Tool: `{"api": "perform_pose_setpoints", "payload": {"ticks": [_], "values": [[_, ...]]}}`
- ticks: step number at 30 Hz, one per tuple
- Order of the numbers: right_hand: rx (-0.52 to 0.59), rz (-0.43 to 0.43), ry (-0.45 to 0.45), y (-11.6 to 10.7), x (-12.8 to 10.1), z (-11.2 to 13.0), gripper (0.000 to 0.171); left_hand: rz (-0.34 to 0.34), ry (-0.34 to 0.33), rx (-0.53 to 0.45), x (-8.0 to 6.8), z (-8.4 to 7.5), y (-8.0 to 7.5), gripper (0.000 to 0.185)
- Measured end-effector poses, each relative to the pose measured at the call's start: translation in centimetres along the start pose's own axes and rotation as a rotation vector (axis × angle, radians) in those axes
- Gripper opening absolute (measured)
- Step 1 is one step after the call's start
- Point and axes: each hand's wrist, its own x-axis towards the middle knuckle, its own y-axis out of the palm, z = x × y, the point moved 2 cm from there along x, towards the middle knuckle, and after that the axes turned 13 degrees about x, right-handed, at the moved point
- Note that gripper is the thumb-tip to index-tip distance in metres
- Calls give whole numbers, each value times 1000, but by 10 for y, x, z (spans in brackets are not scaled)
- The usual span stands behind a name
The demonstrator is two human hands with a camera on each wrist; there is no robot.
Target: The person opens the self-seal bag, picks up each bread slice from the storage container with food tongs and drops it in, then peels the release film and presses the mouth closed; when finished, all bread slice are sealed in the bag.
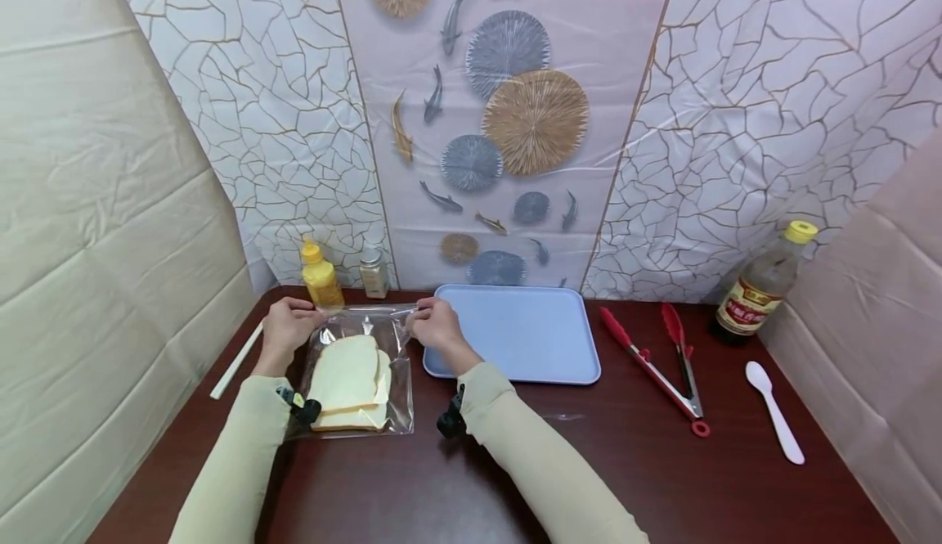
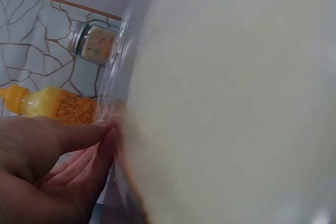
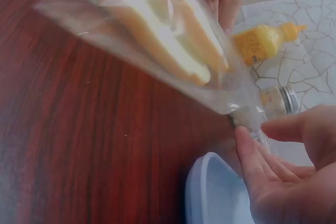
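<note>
Clear plastic stretches between your two hands: the bag (image 1: 361,372) of sliced bread (image 1: 346,376) lies flat on the dark wood table (image 1: 515,478), its long axis running from your wrists toward the wall, its mouth at the far end. Your left hand (image 1: 287,325) pinches the mouth's left corner between thumb and curled fingers (image 2: 92,145), with the bread just inside and below them. Your right hand (image 1: 436,325) pinches the right corner the same way, the blue tray (image 1: 522,339) just beyond its knuckles. Both forearms angle inward and low over the table, equally near the bag.
</note>
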Motion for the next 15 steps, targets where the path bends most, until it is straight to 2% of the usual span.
{"api": "perform_pose_setpoints", "payload": {"ticks": [3, 8, 9, 12, 15], "values": [[-60, 28, -19, -2, -1, -1, 45, -47, 11, 36, 2, -2, 4, 34], [-67, 30, 1, -4, -3, -1, 50, -102, 62, 145, 5, -8, 1, 24], [-33, 35, 5, -4, -4, -1, 49, -97, 70, 177, 4, -9, -1, 22], [-55, 68, -52, -7, -10, 0, 48, -46, 80, 282, -4, -13, -9, 25], [-77, 125, -201, -20, -20, 0, 39, 24, 92, 368, -18, -19, -20, 31]]}}
